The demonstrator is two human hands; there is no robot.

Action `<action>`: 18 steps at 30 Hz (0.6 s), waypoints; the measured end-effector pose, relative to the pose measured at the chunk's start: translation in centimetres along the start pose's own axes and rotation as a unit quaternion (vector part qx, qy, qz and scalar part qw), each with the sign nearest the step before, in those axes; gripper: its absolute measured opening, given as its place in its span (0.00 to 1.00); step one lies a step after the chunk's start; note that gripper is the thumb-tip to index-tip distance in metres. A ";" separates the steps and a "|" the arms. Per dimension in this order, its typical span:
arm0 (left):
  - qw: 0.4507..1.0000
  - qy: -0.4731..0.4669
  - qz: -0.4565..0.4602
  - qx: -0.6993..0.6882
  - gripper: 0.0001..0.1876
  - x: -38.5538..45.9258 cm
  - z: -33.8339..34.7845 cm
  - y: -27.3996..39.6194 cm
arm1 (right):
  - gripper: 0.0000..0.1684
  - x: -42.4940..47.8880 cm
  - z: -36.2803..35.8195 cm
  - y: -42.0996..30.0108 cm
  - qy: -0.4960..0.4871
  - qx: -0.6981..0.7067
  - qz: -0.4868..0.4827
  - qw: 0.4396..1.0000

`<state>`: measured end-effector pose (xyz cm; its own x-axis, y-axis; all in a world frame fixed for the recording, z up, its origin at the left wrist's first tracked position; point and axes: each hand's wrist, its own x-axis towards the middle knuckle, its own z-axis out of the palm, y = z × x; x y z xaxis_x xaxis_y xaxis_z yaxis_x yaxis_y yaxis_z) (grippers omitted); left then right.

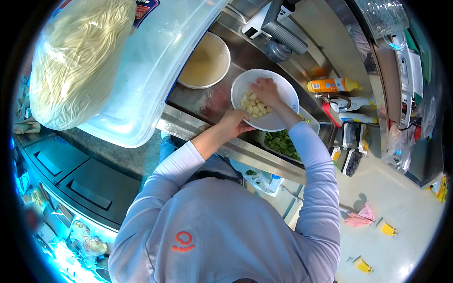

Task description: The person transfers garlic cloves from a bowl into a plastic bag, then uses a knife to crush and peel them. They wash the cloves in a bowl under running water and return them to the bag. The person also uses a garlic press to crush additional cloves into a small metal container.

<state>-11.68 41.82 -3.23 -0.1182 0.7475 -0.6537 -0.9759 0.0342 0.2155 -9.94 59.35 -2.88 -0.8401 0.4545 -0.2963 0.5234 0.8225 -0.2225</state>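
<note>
My left hand (235, 123) grips the near left rim of a white bowl (244, 78), its thumb on the rim and fingers beneath. Peeled garlic cloves (254, 105) lie together in the bowl's lower left part. Inside the bowl, my right hand (265, 91) rests with spread fingers against the cloves and the bowl's inner surface; whether it grasps any clove is hidden. The bowl is over a stainless steel sink, partly above a clear container of leafy greens (281, 143). Behind and left of it stands another white bowl (207, 62) with cloudy liquid.
A large translucent plastic bin (141, 88) at the left bears a bag of noodles (81, 63). The sink's steel front edge (187, 125) runs before me. A faucet (286, 35) juts in at the back. Bottles, including an orange one (329, 85), and brushes (352, 161) are at the right.
</note>
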 end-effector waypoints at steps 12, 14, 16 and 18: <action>0.999 -0.004 -0.016 -0.052 0.20 1.2 -0.8 0.1 | 0.24 0.2 3.1 -4.4 -0.078 -0.141 0.045 0.986; 0.998 -0.001 -0.015 -0.062 0.20 1.2 -0.7 0.1 | 0.24 0.3 3.2 -4.4 -0.089 -0.147 0.046 0.984; 0.999 -0.007 -0.021 -0.047 0.19 1.1 -0.7 0.2 | 0.24 0.3 3.0 -4.5 -0.093 -0.152 0.047 0.983; 0.999 -0.010 -0.026 -0.041 0.19 1.0 -0.6 0.3 | 0.24 0.3 2.9 -4.6 -0.090 -0.155 0.040 0.983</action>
<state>-12.25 42.18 -4.26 -0.0632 0.7588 -0.6482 -0.9925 0.0202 0.1205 -12.16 54.71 -4.64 -0.7441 0.4769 -0.4678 0.4951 0.8638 0.0931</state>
